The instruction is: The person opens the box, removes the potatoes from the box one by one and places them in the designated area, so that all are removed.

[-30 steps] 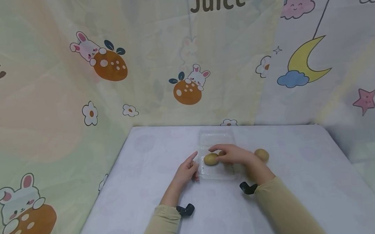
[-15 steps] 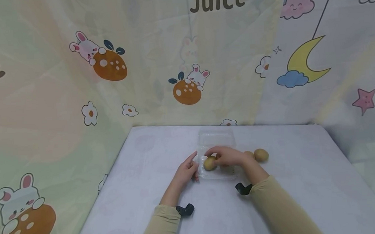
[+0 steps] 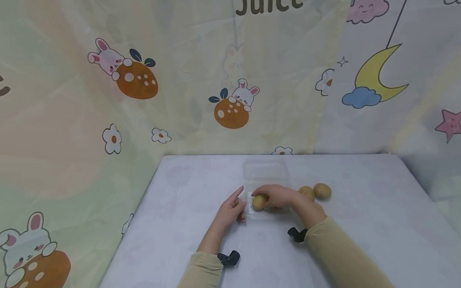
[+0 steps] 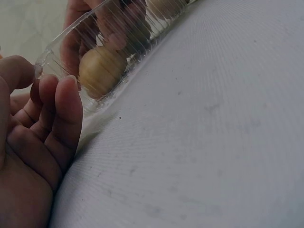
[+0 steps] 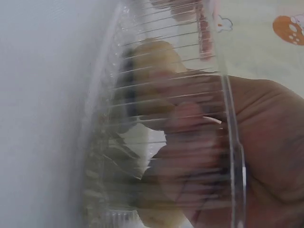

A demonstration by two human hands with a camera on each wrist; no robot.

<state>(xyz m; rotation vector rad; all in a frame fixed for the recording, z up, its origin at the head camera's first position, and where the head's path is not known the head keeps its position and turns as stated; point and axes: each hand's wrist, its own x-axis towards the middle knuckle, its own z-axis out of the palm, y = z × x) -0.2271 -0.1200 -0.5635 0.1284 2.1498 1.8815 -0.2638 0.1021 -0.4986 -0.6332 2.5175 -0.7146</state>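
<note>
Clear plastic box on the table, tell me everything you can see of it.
The box is see-through, shiny plastic with finely ribbed walls and a smooth rim. It stands on the white table, its lid folded back on the far side. Fingertips of the left hand touch its left edge; inside, the right hand has its grip on what looks like a potato.

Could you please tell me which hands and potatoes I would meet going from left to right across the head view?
Left hand → leftmost potato, held by the next → right hand → middle potato, partly hidden → rightmost potato.
</note>
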